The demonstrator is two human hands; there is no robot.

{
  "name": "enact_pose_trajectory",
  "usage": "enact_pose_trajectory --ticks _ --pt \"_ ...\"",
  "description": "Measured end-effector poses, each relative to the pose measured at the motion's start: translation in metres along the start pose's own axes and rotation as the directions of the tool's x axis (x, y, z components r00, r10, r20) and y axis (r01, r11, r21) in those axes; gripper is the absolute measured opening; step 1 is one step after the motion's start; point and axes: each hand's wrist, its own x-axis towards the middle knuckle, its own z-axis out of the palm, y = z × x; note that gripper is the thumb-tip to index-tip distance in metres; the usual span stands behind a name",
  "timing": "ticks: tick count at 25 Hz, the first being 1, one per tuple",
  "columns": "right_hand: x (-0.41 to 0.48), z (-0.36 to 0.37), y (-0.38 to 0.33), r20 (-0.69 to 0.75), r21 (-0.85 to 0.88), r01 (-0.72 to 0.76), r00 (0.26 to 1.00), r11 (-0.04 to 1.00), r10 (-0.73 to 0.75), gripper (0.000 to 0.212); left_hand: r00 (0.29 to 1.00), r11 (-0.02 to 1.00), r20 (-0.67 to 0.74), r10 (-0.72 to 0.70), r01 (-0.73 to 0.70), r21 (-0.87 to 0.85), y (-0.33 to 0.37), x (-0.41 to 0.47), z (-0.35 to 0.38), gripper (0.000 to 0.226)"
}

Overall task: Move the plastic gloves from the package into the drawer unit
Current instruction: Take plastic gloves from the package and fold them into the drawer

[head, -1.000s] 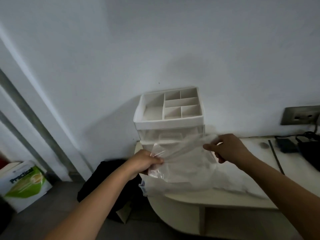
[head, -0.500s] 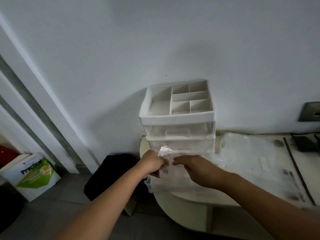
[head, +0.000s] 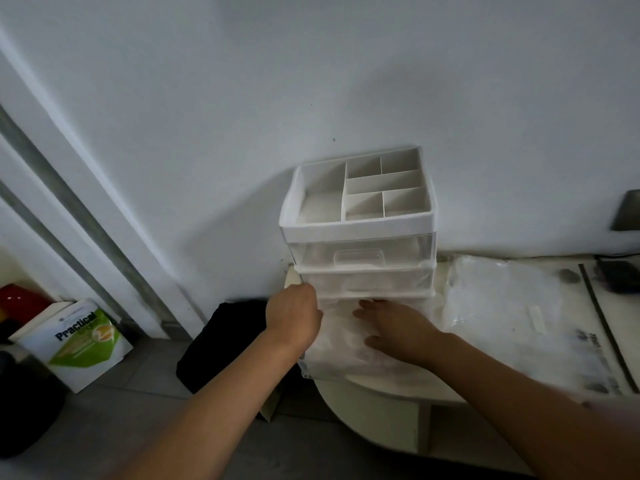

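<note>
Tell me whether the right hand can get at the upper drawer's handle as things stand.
Probably yes. The right hand lies flat on the plastic gloves in front of the drawer unit, below the upper drawer's handle; nothing stands between them.

A plain pale wall [head: 242, 81] fills the view from 9 to 3 o'clock, dimly and evenly lit; a white door frame [head: 52, 209] with grey strips slants down at 9 o'clock; the grey floor [head: 145, 386] at 7 o'clock carries a green-and-white box [head: 83, 344] and a black bag [head: 221, 341]; a cream, round-edged worktop [head: 450, 389] lies at 4 o'clock; a grey socket plate [head: 627, 211] sits at 3 o'clock.
</note>
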Motion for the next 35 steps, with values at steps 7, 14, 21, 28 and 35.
enact_pose_trajectory --ticks 7,14,21,28,35 --pt "0.001 0.004 -0.001 0.038 0.047 -0.002 0.999 0.999 0.000 0.060 0.924 0.950 0.229 0.306 -0.279 -0.142 0.020 -0.003 0.025 0.027" --pt "0.005 -0.004 -0.025 -0.145 0.098 0.029 0.989 0.995 -0.015 0.033 0.911 0.959 0.328 0.252 -0.190 -0.208 0.010 0.005 0.046 0.057" --pt "0.010 0.018 -0.011 0.250 0.024 -0.286 0.930 0.958 0.271 0.087 0.876 0.983 0.450 0.172 -0.126 -0.130 0.017 0.012 0.058 0.088" --pt "0.016 0.024 0.004 0.042 0.322 -0.496 0.858 0.806 0.511 0.102 0.848 0.988 0.510 0.144 -0.094 -0.122 0.026 0.015 0.052 0.097" --pt "-0.018 -0.044 0.008 0.184 0.507 -0.365 0.931 0.781 0.315 0.031 0.855 0.986 0.504 0.124 -0.050 -0.158 0.028 0.014 0.050 0.094"
